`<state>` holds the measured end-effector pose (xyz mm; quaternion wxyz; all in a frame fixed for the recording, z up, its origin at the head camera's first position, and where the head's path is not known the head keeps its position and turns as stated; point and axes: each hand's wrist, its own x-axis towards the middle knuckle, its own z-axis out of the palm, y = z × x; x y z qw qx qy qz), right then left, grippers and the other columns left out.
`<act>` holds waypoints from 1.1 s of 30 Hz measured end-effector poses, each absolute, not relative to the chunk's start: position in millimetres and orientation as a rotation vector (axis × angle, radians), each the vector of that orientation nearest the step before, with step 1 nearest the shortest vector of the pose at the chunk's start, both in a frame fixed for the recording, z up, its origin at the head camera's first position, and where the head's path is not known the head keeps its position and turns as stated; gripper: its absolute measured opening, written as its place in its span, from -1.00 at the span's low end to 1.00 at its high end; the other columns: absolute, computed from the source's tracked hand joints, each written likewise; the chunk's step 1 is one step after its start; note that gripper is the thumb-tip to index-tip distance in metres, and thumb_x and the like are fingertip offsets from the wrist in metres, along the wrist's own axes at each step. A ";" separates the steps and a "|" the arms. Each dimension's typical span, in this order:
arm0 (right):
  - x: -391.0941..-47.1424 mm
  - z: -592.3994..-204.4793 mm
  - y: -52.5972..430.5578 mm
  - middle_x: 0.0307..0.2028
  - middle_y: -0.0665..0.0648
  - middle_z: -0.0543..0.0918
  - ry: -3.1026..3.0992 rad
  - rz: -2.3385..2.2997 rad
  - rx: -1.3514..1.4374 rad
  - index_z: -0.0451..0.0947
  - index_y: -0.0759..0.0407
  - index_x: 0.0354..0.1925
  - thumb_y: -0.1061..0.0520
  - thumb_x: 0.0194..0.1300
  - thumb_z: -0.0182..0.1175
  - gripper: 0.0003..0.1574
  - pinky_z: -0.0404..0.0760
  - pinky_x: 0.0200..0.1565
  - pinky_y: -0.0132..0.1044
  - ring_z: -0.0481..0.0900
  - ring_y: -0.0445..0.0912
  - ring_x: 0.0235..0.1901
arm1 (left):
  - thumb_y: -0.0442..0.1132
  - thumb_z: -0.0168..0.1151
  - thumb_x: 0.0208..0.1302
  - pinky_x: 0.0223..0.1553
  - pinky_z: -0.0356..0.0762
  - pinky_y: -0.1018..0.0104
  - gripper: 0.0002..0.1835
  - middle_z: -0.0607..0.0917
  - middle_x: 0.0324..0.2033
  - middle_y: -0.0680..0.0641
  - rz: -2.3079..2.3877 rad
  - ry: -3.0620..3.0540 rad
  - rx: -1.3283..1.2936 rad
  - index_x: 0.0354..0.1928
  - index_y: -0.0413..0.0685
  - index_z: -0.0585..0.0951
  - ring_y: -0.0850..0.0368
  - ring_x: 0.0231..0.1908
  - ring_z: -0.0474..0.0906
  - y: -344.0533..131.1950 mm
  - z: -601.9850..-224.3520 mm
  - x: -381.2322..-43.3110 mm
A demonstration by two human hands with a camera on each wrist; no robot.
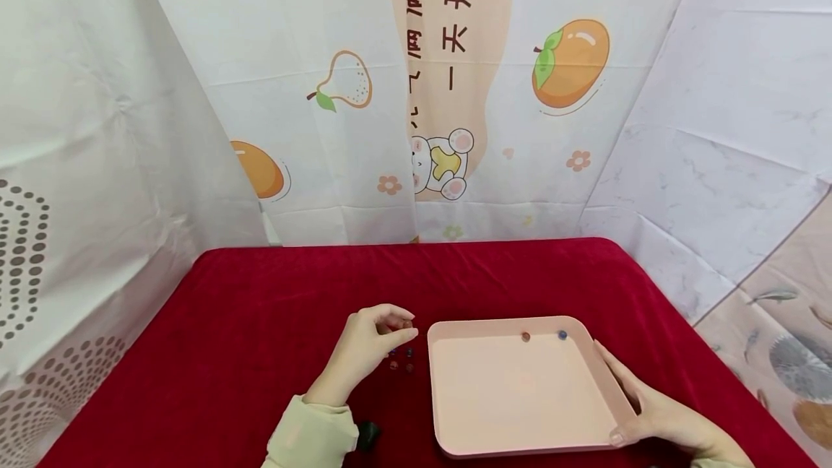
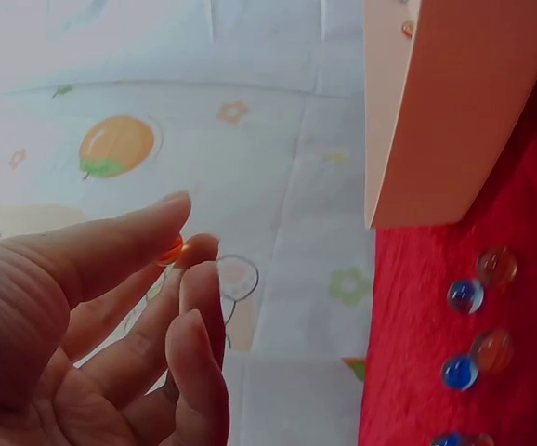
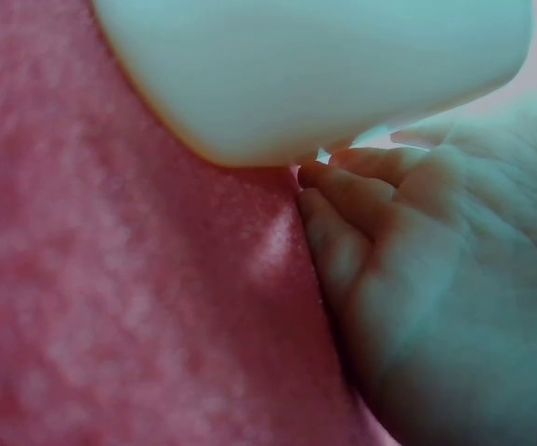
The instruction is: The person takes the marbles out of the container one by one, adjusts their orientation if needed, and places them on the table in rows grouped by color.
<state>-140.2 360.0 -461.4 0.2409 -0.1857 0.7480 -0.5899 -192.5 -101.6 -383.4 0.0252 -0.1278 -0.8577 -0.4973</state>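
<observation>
My left hand (image 1: 372,341) is held up left of the pink tray (image 1: 439,396), thumb and fingertips pinching an orange marble (image 2: 169,251). Below that hand, several blue and orange marbles lie in pairs on the red cloth; a blue marble (image 2: 465,295) and an orange marble (image 2: 497,266) touch there. Inside the tray, near its far wall, sit one orange-brown marble (image 1: 526,336) and one blue marble (image 1: 562,335). My right hand (image 1: 656,414) grips the tray's right side, its thumb on the near right corner and its fingers along the outer wall.
Red velvet cloth (image 1: 273,309) covers the table. A small dark object (image 1: 367,435) lies by the left sleeve. Behind the table hangs a white curtain (image 1: 312,157) printed with fruit, and further sheets hang at both sides.
</observation>
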 end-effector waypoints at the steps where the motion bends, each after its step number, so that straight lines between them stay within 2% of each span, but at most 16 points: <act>1: -140.2 -461.8 359.7 0.46 -0.31 -0.01 2.047 -1.613 -0.516 -0.47 -0.22 0.58 0.31 0.11 0.21 0.39 0.40 0.08 -0.50 0.30 -0.28 0.22 | -0.20 0.44 0.17 -0.45 0.50 0.39 -0.83 0.74 -0.34 0.04 -1.535 -2.654 -0.386 -0.18 0.03 0.74 0.19 -0.45 0.54 -103.6 -383.4 -192.6; 15: -141.5 -464.1 362.3 0.45 -0.29 0.02 2.020 -1.618 -0.539 -0.52 -0.22 0.57 0.31 0.13 0.17 0.39 0.44 0.10 -0.47 0.33 -0.24 0.23 | -0.17 0.45 0.15 -0.37 0.52 0.31 -0.85 0.72 -0.33 0.08 -1.431 -2.781 -0.240 -0.22 0.07 0.75 0.21 -0.42 0.52 -130.2 -383.6 -197.9; 22: -140.7 -463.6 362.2 0.45 -0.31 0.02 2.043 -1.609 -0.529 -0.49 -0.21 0.57 0.31 0.12 0.19 0.39 0.43 0.08 -0.48 0.30 -0.30 0.22 | -0.27 0.44 0.16 -0.38 0.54 0.32 -0.83 0.73 -0.31 0.06 -1.406 -2.856 -0.179 -0.19 -0.03 0.75 0.19 -0.42 0.53 -140.1 -383.5 -200.8; 33: -140.8 -459.7 363.2 0.48 -0.28 0.00 2.068 -1.594 -0.517 -0.47 -0.21 0.58 0.29 0.13 0.20 0.38 0.40 0.07 -0.49 0.27 -0.32 0.24 | -0.29 0.44 0.14 -0.45 0.53 0.30 -0.81 0.71 -0.32 0.02 -1.388 -2.909 -0.116 -0.18 -0.10 0.72 0.03 -0.46 0.58 -147.4 -390.2 -206.9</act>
